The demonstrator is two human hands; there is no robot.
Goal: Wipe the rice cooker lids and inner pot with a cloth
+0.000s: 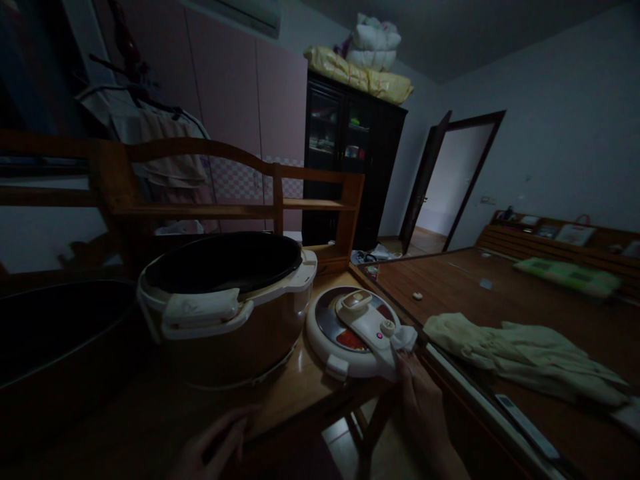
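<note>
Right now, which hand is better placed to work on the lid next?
Right, probably: the right hand is at the edge of the lid and appears to hold a white cloth; the left hand is apart from the lid.

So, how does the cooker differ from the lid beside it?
The cooker is deep; the lid is shallow. The cooker stands open, its dark inside showing; the lid lies knob upward. The right hand is at the lid's edge; no hand touches the cooker. Both have pale rims and rest on the wooden table.
</note>
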